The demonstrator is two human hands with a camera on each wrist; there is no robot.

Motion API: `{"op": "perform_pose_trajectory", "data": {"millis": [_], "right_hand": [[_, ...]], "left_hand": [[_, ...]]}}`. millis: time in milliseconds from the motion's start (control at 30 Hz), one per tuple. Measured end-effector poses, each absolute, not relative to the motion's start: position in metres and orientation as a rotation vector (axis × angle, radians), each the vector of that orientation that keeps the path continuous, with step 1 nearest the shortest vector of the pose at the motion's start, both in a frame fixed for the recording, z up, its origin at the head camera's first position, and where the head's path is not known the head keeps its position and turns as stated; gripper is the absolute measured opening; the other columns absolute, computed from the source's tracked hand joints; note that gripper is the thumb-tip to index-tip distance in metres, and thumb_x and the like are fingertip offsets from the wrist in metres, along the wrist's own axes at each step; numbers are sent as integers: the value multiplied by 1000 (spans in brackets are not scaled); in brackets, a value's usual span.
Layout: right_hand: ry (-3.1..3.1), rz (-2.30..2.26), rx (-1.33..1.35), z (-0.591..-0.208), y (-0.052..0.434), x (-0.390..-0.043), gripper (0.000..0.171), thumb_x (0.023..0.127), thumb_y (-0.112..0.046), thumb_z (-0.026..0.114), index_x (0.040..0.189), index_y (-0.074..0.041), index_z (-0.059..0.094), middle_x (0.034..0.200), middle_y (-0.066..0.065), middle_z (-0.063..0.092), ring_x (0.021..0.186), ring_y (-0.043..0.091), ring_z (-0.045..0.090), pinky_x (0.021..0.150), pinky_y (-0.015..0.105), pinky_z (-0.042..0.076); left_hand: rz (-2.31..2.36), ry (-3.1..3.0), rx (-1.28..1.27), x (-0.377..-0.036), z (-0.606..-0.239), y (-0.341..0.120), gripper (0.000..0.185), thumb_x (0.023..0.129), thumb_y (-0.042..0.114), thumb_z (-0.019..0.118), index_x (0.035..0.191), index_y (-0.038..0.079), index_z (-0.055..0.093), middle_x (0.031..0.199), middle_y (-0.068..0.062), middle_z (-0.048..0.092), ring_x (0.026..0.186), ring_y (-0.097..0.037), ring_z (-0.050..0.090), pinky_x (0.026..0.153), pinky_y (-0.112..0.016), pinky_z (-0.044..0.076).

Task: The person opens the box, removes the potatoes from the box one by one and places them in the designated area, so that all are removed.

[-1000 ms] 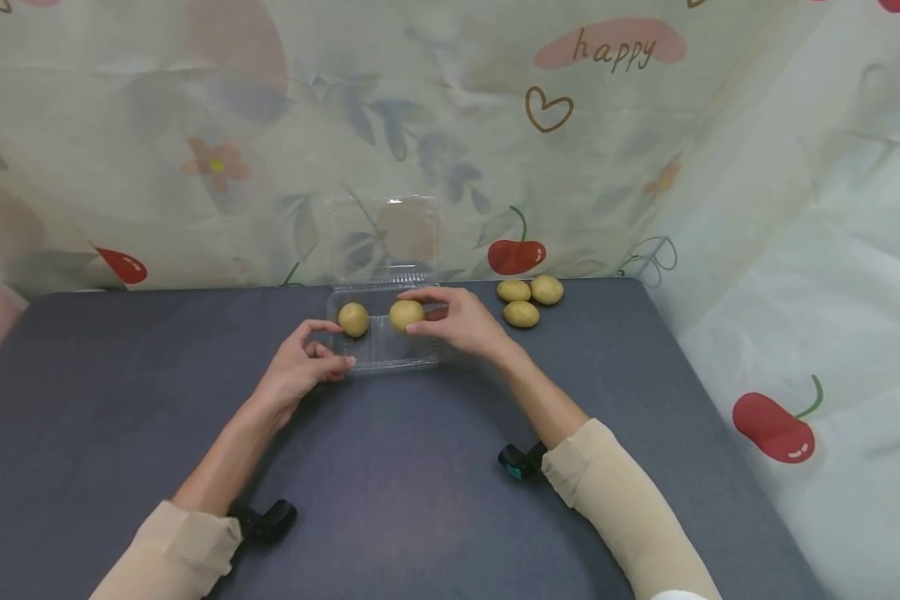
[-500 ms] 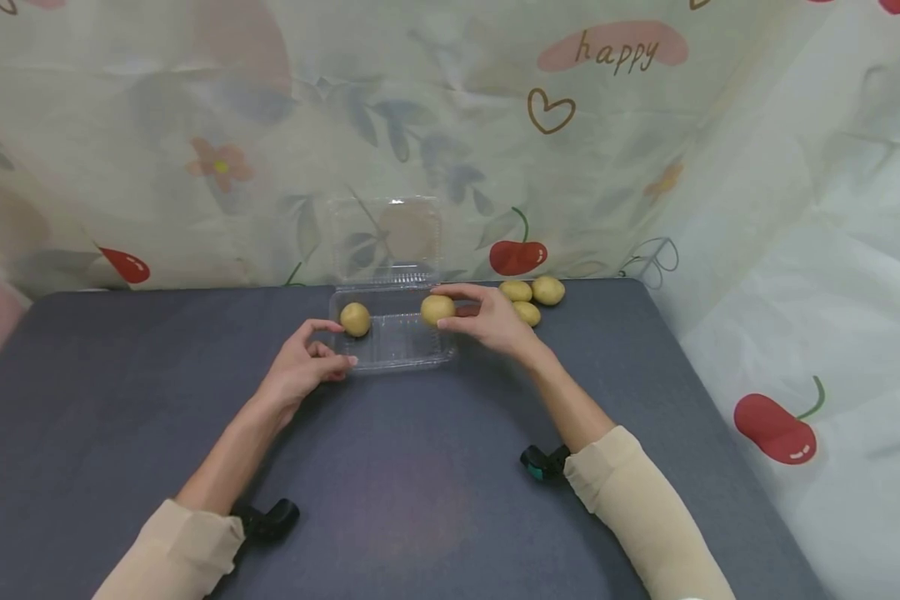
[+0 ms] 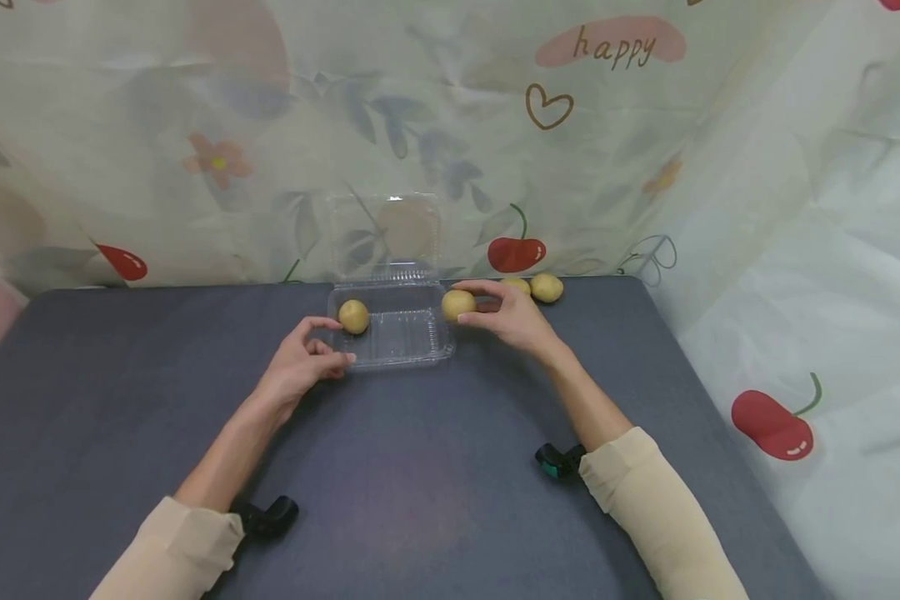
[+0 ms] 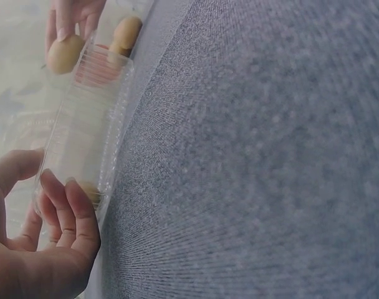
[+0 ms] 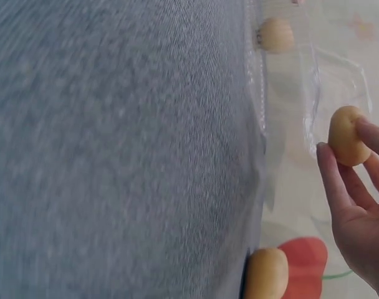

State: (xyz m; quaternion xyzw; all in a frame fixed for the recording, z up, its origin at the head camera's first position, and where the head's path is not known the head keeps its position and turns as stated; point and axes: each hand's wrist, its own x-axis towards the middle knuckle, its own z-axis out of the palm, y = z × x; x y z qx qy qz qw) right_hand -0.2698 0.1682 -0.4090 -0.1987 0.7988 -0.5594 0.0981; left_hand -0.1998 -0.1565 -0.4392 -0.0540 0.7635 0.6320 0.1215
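Observation:
A clear plastic clamshell box (image 3: 401, 342) lies open on the grey table, its lid (image 3: 386, 237) standing upright against the backdrop. One small yellow potato (image 3: 354, 317) sits in the box's left end. My left hand (image 3: 330, 346) pinches the box's front left corner, and the left wrist view shows those fingers (image 4: 74, 212) curled on the box rim (image 4: 108, 124). My right hand (image 3: 480, 307) pinches a second potato (image 3: 458, 304) just past the box's right edge, a little above the table. The right wrist view shows this potato (image 5: 346, 136) between thumb and fingers.
Two more potatoes (image 3: 546, 287) (image 3: 517, 284) lie at the table's back edge behind my right hand; one potato (image 5: 265, 274) appears low in the right wrist view. A printed curtain (image 3: 540, 108) hangs behind and to the right. The grey tabletop (image 3: 420, 483) stretches toward me.
My right hand has carried its potato to the right, from over the box's middle to beyond its right edge. The left hand has stayed on the box corner.

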Motion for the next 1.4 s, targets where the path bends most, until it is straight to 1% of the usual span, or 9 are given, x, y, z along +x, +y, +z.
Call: {"op": "perform_pose_trajectory", "data": {"millis": [167, 367, 500, 600, 767, 1033, 1133, 1267, 1400], "right_hand": [[2354, -1690, -576, -407, 178, -270, 48, 88, -8, 77, 133, -9, 63, 136, 6, 59, 109, 26, 67, 87, 32, 55], [2373, -1714, -486, -405, 188, -271, 48, 88, -10, 77, 133, -13, 63, 137, 4, 57, 117, 28, 63, 89, 33, 54], [2395, -1696, -468, -408, 195, -272, 50, 89, -13, 76, 136, -9, 60, 140, 6, 55, 120, 28, 61, 92, 32, 53], [2427, -1676, -460, -410, 201, -272, 51, 89, -14, 76, 137, -8, 59, 141, 6, 54, 118, 27, 62, 90, 30, 54], [2465, -1694, -439, -411, 215, -272, 49, 89, -12, 76, 136, -11, 61, 133, 9, 59, 109, 28, 65, 83, 26, 54], [2457, -1737, -332, -400, 229, -269, 49, 90, -6, 74, 137, -5, 59, 135, 15, 58, 114, 30, 63, 88, 37, 54], [2485, -1716, -313, -391, 231, -263, 48, 91, -4, 72, 137, -2, 58, 136, 17, 58, 116, 32, 62, 89, 37, 53], [2526, -1681, -312, -388, 237, -258, 47, 93, -9, 71, 138, -4, 57, 139, 16, 55, 118, 34, 61, 94, 43, 51], [2576, -1643, -338, -405, 251, -267, 49, 95, -17, 70, 140, -9, 56, 140, 12, 54, 117, 30, 61, 92, 36, 51]], "left_hand": [[1855, 2224, -142, -201, -439, -156, 63, 87, 10, 76, 139, 7, 40, 71, -3, 54, 75, -24, 65, 79, -35, 55], [1863, 2208, -129, -201, -440, -157, 64, 88, 11, 76, 141, 8, 38, 73, -3, 53, 76, -24, 64, 80, -36, 54], [1860, 2215, -130, -201, -443, -157, 65, 89, 12, 75, 142, 8, 38, 73, -3, 54, 76, -23, 64, 80, -36, 54], [1853, 2222, -132, -201, -444, -158, 65, 89, 12, 75, 142, 9, 38, 73, -3, 54, 76, -24, 64, 80, -36, 54], [1843, 2227, -131, -201, -444, -157, 65, 89, 12, 75, 142, 9, 38, 72, -1, 54, 76, -24, 65, 79, -35, 53], [1841, 2225, -127, -201, -439, -156, 65, 88, 12, 75, 141, 8, 38, 73, -2, 54, 77, -24, 65, 79, -35, 54], [1838, 2229, -123, -202, -438, -156, 65, 88, 12, 75, 141, 8, 38, 73, -3, 54, 77, -24, 64, 79, -35, 54], [1821, 2238, -130, -202, -439, -156, 64, 88, 12, 75, 140, 8, 38, 73, -3, 55, 77, -25, 64, 79, -35, 53], [1813, 2248, -143, -202, -440, -156, 63, 88, 12, 75, 139, 8, 38, 73, -4, 55, 77, -26, 64, 79, -35, 52]]}}
